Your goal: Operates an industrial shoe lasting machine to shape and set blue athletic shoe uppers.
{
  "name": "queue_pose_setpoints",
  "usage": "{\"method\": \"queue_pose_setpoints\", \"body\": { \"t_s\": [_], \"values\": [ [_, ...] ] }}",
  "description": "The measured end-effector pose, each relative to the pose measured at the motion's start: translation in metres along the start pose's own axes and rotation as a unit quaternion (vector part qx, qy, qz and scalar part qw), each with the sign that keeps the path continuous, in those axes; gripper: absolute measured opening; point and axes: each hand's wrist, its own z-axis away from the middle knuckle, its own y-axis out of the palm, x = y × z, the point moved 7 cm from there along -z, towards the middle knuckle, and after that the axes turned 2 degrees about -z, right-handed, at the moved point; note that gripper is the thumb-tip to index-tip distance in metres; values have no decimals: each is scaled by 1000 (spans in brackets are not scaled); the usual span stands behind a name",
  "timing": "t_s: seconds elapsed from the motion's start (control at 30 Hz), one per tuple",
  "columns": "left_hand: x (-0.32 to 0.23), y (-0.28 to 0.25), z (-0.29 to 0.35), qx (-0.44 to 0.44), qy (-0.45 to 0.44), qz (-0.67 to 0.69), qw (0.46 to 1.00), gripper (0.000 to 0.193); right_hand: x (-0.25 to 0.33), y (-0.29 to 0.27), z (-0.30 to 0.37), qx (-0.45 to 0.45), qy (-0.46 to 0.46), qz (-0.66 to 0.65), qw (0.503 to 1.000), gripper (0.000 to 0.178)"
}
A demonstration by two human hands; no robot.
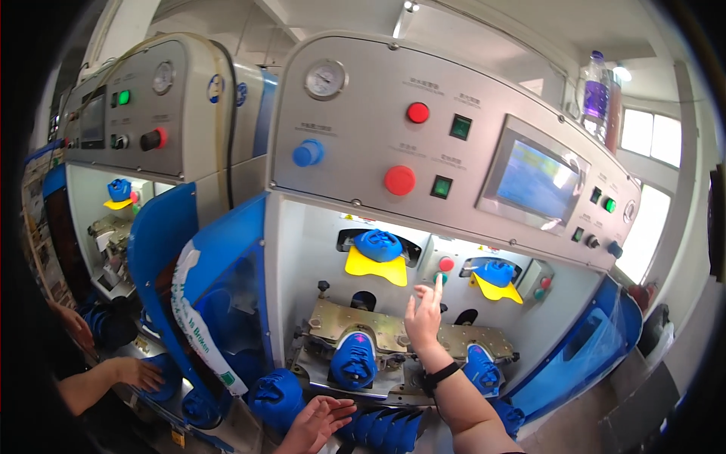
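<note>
My right hand [425, 316] is raised between the machine's two bays, fingers stretched out and holding nothing. Its index fingertip overlaps a green button [441, 279] just below a red button [447, 263]; whether they touch I cannot tell. Low in the middle, my left hand [321, 421] is open, palm turned inward, beside a blue shoe upper [277, 395]. A blue shoe upper [354, 362] with laces sits on the left station, and another blue upper [482, 368] on the right one. Above them hang blue uppers [378, 244] with yellow flaps [376, 267].
The grey control panel [363, 136] carries a gauge, knobs and a screen [535, 179]. Blue side guards [246, 265] flank the bays. Several dark blue pieces [382, 430] lie along the front edge. At left, a co-worker's hand [140, 373] rests on a blue shoe piece by another machine.
</note>
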Motion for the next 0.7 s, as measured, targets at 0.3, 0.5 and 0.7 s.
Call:
{"method": "queue_pose_setpoints", "body": {
  "t_s": [0.3, 0.5, 0.7],
  "values": [
    [29, 5, -15, 48, -124, -18, 991, 29, -37, -2, 10, 144, 59, 150, 976, 29],
    [61, 0, -31, 73, -237, -23, 968, 30, -35, -56, 72, 107, 0, 117, 987, 26],
    [85, -9, -37, 27, -277, -39, 960, 31, -35, -133, 167, 110, 46, 124, 985, 28]
  ]
}}
